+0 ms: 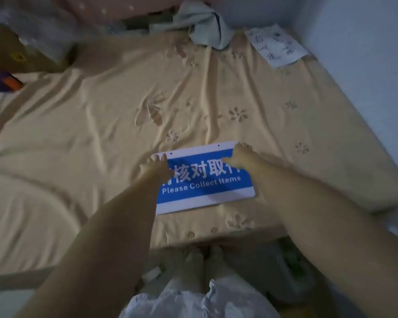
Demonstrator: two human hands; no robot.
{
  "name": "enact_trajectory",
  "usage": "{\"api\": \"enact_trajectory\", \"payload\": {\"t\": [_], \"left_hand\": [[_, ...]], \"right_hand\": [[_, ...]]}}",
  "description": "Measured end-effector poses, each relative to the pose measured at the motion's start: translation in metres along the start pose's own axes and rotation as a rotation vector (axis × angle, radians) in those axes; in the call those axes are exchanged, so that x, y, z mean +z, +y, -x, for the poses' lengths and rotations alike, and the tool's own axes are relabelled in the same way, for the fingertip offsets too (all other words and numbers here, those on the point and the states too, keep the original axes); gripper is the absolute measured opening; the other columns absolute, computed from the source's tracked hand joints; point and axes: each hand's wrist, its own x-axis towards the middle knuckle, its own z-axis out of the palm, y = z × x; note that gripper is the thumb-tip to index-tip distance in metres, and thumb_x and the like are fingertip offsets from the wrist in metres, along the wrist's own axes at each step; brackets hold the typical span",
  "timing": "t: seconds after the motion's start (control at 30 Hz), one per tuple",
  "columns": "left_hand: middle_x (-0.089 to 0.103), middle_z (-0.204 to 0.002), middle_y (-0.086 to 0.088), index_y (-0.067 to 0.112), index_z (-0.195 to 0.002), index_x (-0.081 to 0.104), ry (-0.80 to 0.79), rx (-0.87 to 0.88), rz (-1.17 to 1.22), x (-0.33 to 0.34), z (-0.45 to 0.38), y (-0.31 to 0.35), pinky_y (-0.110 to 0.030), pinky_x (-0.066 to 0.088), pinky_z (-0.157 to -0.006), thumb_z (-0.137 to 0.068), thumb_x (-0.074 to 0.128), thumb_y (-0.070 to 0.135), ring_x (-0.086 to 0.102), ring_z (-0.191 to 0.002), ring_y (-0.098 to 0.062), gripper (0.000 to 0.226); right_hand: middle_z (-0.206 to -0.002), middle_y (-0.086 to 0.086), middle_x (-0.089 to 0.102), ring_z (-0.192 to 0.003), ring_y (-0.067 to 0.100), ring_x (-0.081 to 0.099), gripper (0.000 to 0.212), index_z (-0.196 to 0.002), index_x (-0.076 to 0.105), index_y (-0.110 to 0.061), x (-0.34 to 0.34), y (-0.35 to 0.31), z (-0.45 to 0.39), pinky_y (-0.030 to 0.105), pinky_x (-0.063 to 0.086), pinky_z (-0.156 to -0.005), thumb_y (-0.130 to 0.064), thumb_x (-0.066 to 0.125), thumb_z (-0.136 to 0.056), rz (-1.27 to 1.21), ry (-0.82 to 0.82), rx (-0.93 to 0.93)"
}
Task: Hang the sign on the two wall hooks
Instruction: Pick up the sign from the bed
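Note:
A blue and white sign (207, 189) reading "Please Collect Items" lies flat on the yellow bedsheet (101, 125), near the bed's front edge. Two small holes show along its top white strip. My left hand (155, 167) rests on the sign's upper left corner, thumb on the face and fingers curled at the edge. My right hand (238, 157) is on the upper right corner in the same way. Both hands appear to grip the sign. No wall hooks are in view.
A crumpled grey cloth (202, 24) and a handwritten paper sheet (277, 45) lie at the far end of the bed. A cardboard box (12, 51) stands at far left. A pale wall (365, 53) runs along the right. My feet (202, 265) stand by the bed.

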Motion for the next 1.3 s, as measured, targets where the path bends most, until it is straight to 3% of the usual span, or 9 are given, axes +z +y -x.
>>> {"api": "enact_trajectory", "payload": {"t": [0.13,0.37,0.6,0.77,0.93,1.03,1.13,1.2,1.3], "left_hand": [[0.01,-0.16,-0.017,0.01,-0.155,0.0,0.034,-0.102,-0.064,0.013,0.001,-0.001,-0.046,0.028,-0.113,-0.099,0.029,0.044,0.02,-0.145,-0.035,0.071],[0.025,-0.152,-0.02,0.0,-0.151,0.014,0.086,-0.203,-0.084,0.034,-0.003,-0.001,-0.041,0.042,-0.095,-0.096,0.032,0.027,0.031,-0.136,-0.036,0.064],[0.04,-0.142,-0.026,-0.008,-0.139,0.031,0.184,-0.34,0.27,0.036,0.006,0.005,-0.044,0.034,-0.105,-0.101,0.029,0.03,0.041,-0.13,-0.04,0.053],[0.04,-0.142,-0.027,-0.009,-0.138,0.031,0.251,-0.421,0.501,0.041,0.007,0.003,-0.045,0.034,-0.105,-0.1,0.03,0.037,0.042,-0.13,-0.04,0.06],[0.043,-0.139,-0.024,-0.003,-0.132,0.045,0.346,-0.516,0.728,0.041,0.006,-0.001,-0.047,0.033,-0.106,-0.098,0.029,0.047,0.042,-0.128,-0.039,0.063],[0.044,-0.137,-0.022,0.0,-0.13,0.043,0.466,-0.511,0.903,0.035,0.011,-0.002,-0.046,0.037,-0.1,-0.097,0.034,0.045,0.045,-0.126,-0.037,0.057],[0.054,-0.126,-0.018,0.003,-0.121,0.045,0.52,-0.363,1.036,0.027,0.017,-0.006,-0.039,0.041,-0.085,-0.096,0.035,0.044,0.055,-0.113,-0.036,0.05],[0.058,-0.12,-0.015,0.003,-0.12,0.046,0.54,-0.311,1.055,0.017,0.022,-0.006,-0.032,0.035,-0.08,-0.098,0.034,0.042,0.057,-0.11,-0.032,0.046],[0.054,-0.134,-0.008,0.015,-0.139,0.04,0.553,-0.215,1.196,-0.001,0.028,-0.005,-0.028,0.032,-0.091,-0.1,0.033,0.039,0.052,-0.123,-0.026,0.046]], "right_hand": [[-0.148,0.016,0.03,-0.133,0.032,0.032,0.069,-0.137,0.04,-0.002,0.016,0.004,-0.003,0.04,0.034,-0.108,-0.051,0.052,-0.09,-0.009,0.057,0.05],[-0.144,0.015,0.033,-0.131,0.03,0.036,0.067,-0.143,0.026,-0.001,0.04,-0.004,-0.005,0.044,0.038,-0.103,-0.039,0.05,-0.094,-0.179,0.162,0.242],[-0.132,0.015,0.044,-0.12,0.029,0.045,0.048,-0.13,0.044,-0.003,0.048,0.005,-0.006,0.04,0.041,-0.098,-0.038,0.039,-0.097,-0.175,0.279,0.31],[-0.124,0.018,0.051,-0.107,0.034,0.056,0.039,-0.12,0.044,-0.005,0.051,0.014,-0.011,0.048,0.051,-0.089,-0.036,0.041,-0.095,-0.53,0.311,0.349],[-0.101,0.006,0.065,-0.075,0.02,0.064,0.032,-0.122,0.047,-0.019,0.053,0.02,-0.007,0.037,0.056,-0.065,-0.034,0.04,-0.095,-0.929,0.333,0.166],[-0.097,-0.002,0.066,-0.078,0.019,0.068,0.032,-0.123,0.046,-0.033,0.051,0.019,-0.001,0.04,0.06,-0.07,-0.041,0.039,-0.094,-1.049,0.295,0.067],[-0.107,-0.002,0.061,-0.085,0.016,0.065,0.041,-0.141,0.037,-0.028,0.041,0.016,0.004,0.034,0.057,-0.07,-0.032,0.04,-0.099,-1.154,0.314,-0.092],[-0.107,-0.001,0.057,-0.087,0.016,0.061,0.05,-0.148,0.027,-0.027,0.03,0.014,0.006,0.034,0.056,-0.073,-0.027,0.041,-0.1,-1.17,0.328,-0.158],[-0.102,0.003,0.059,-0.085,0.021,0.062,0.054,-0.149,0.025,-0.03,0.01,0.009,0.007,0.041,0.057,-0.076,-0.024,0.044,-0.1,-1.198,0.346,-0.189]]}}
